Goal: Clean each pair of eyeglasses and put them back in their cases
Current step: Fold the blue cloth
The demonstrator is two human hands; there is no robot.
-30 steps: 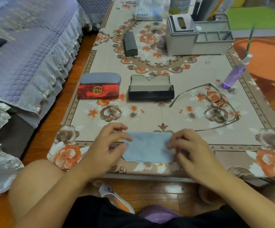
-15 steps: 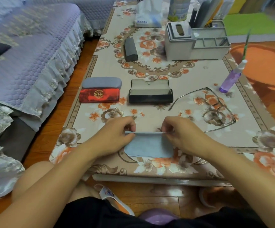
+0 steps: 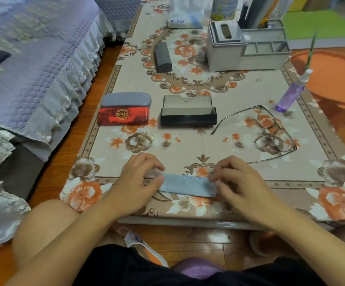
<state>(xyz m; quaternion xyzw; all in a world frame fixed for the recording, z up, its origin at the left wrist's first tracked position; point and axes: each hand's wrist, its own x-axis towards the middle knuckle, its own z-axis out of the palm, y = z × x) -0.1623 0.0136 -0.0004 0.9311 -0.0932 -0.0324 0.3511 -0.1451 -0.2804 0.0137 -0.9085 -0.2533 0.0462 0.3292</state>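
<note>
Both hands are on the grey cleaning cloth (image 3: 186, 185), folded into a narrow strip, nearer the person than the open black case (image 3: 188, 116). Left hand (image 3: 137, 182) pinches one end, right hand (image 3: 240, 182) the other, looks like. The eyeglasses (image 3: 270, 133) lie unfolded right of that case.

Pale blue-grey cloth (image 3: 187, 185) on a beige tablecloth (image 3: 239, 93) blooming with orange and brown flowers. One black case (image 3: 188, 118), one red with a gold emblem (image 3: 123, 116), one grey (image 3: 126, 99). Purple spray bottle (image 3: 290, 94), lilac quilted sofa cover (image 3: 33, 65).
</note>
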